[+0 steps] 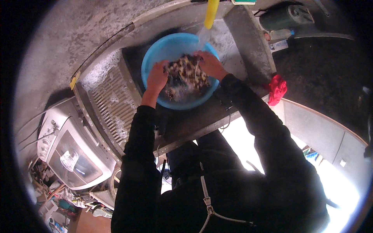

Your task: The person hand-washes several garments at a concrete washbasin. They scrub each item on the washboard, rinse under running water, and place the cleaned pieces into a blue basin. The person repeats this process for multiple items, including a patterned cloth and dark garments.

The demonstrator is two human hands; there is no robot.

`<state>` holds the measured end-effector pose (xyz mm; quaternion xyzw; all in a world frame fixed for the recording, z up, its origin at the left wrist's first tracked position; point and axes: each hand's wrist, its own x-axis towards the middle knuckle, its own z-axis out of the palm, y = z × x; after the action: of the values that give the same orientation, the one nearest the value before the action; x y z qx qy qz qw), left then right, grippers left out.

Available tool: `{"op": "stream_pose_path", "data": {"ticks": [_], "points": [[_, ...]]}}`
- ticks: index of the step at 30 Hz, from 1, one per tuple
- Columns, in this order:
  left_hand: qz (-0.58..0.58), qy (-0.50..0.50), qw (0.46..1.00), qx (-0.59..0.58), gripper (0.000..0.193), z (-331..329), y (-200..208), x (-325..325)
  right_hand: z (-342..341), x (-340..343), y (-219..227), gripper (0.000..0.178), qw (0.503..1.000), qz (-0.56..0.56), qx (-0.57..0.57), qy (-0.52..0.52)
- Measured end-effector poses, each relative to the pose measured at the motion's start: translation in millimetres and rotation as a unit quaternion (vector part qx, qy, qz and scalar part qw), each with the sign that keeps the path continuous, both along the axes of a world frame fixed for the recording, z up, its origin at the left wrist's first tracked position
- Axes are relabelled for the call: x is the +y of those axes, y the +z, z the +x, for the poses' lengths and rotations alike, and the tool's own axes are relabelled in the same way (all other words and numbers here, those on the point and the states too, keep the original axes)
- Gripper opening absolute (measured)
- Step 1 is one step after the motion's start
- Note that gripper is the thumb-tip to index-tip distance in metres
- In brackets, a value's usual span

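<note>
A dark-and-cream patterned cloth (188, 73) is spread between two bare hands inside a round blue basin (145, 64), its lower part blurred in the wash water. The left hand (157, 77) grips its left edge and the right hand (211, 64) its upper right corner, fingers curled in, their tips hard to make out. Wet fabric is likely heavy, and a loosened grip could drop it back with a splash. Just above the right hand, a yellow hose (211, 14) pours a stream into the basin; left running, it could bring the water over the rim, while a knock might turn the jet outward. Both black sleeves (248, 98) end at the wrists, near enough to get soaked. The basin sits in a concrete sink (251, 46), beside a suds-streaked ribbed washboard (110, 97), where a dragged hem could pick up foam.
</note>
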<state>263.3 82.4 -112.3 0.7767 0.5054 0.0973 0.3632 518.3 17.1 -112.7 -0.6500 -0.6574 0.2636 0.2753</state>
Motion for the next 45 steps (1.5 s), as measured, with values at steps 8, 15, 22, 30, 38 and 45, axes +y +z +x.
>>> {"op": "stream_pose_path", "data": {"ticks": [8,15,22,30,38,45], "points": [[0.012,-0.202,0.958,0.202,0.038,14,-32,-67,-39,-52,-37,0.047,0.934,-0.177,-0.225,0.212],[-0.216,-0.134,0.96,0.115,0.053,7,-13,-16,-9,-13,-4,0.039,0.942,-0.278,0.037,0.185],[0.038,0.173,0.98,-0.089,0.043,-1,-18,-9,-40,-28,-26,0.061,0.953,-0.169,-0.237,0.082],[-0.453,0.374,0.674,-0.449,0.041,18,0,-66,-77,-1,49,0.042,0.951,-0.203,0.084,0.217],[-0.523,0.414,0.419,-0.617,0.04,-33,90,-80,-129,-12,234,0.037,0.83,-0.163,0.505,0.17],[-0.311,0.335,0.305,-0.835,0.039,-98,102,-93,-226,-29,225,0.05,0.92,-0.104,0.325,0.192]]}}
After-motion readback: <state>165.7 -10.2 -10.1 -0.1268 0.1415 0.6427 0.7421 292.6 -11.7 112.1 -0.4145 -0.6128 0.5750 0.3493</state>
